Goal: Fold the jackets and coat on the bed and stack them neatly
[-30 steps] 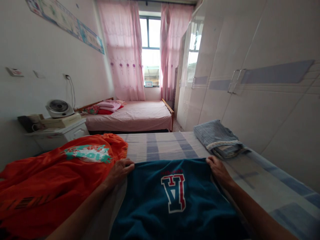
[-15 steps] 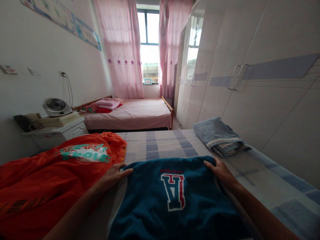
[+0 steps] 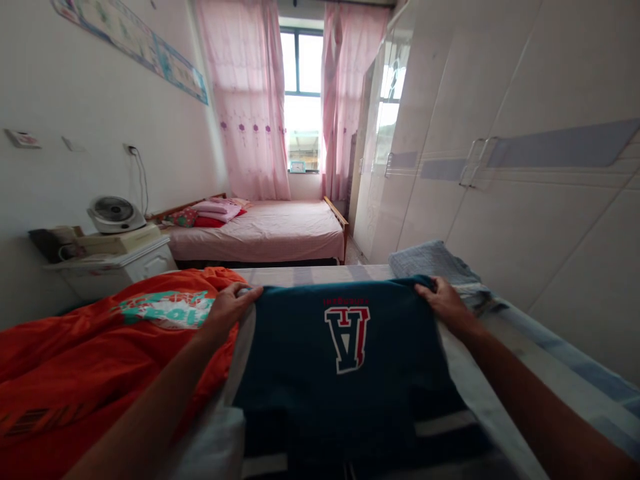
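Head view: the left hand [image 3: 234,308] and right hand [image 3: 446,303] each pinch 1 far corner of the blue top [image 3: 350,393], held stretched over the bed [image 3: 545,357] beside the orange garment [image 3: 100,363]. Even tension and a level edge should help it hang smooth.

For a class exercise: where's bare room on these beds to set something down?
Bare: a strip of the near bed between right arm and wardrobe; the far bed, right of its bedding pile. Crowded: the near bed's left, under the orange garment, and its middle, where left hand and right hand hold the teal garment; folded cloth beyond.
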Motion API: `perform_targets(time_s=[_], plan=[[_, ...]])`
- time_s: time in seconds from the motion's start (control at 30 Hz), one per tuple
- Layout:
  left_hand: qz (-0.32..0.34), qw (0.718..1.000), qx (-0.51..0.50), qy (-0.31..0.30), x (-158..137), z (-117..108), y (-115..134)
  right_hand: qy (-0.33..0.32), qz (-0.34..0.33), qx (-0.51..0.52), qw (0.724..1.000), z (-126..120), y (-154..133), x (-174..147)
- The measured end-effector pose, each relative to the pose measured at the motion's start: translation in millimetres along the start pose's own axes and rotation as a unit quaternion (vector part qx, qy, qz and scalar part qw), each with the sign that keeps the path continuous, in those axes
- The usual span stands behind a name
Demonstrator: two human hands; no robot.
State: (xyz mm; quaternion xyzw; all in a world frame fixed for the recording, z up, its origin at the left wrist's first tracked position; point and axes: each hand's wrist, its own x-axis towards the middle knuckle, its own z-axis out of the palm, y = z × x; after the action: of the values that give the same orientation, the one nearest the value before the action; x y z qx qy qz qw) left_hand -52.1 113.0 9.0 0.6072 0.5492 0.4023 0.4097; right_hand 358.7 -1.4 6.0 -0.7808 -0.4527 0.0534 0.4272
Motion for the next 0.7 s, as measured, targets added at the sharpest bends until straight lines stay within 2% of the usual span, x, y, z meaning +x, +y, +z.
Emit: perform_targets(time_s=[0.1,0.17,0.23,0.3,0.37,0.43,0.53,0.6,0.7], plan=[[-0.004,0.997,0.058,0.054,7,14,-33,-0.013,-0.015,-0.041,0.999,23,13,-4],[0.039,0.993,0.088,0.061,-1,18,-48,-0.026,-0.064,-0.058,0.996,29,9,-13],[0.128,0.981,0.145,0.033,-17,20,-53,-0.051,-0.134,-0.075,0.987,32,-9,-24],[0.206,0.955,0.214,-0.017,-35,23,-54,-0.079,-0.195,-0.085,0.974,35,-36,-36],[0.238,0.933,0.264,-0.06,-52,28,-54,-0.101,-0.23,-0.093,0.964,43,-62,-51],[0.242,0.919,0.301,-0.085,-64,35,-61,-0.134,-0.261,-0.112,0.949,57,-76,-71],[0.226,0.909,0.335,-0.103,-73,44,-77,-0.25,-0.293,-0.136,0.913,80,-72,-105],[0.219,0.916,0.323,-0.095,-75,47,-87,-0.311,-0.288,-0.141,0.894,88,-61,-122],[0.196,0.948,0.248,-0.048,-76,43,-90,-0.328,-0.278,-0.143,0.892,88,-50,-131]])
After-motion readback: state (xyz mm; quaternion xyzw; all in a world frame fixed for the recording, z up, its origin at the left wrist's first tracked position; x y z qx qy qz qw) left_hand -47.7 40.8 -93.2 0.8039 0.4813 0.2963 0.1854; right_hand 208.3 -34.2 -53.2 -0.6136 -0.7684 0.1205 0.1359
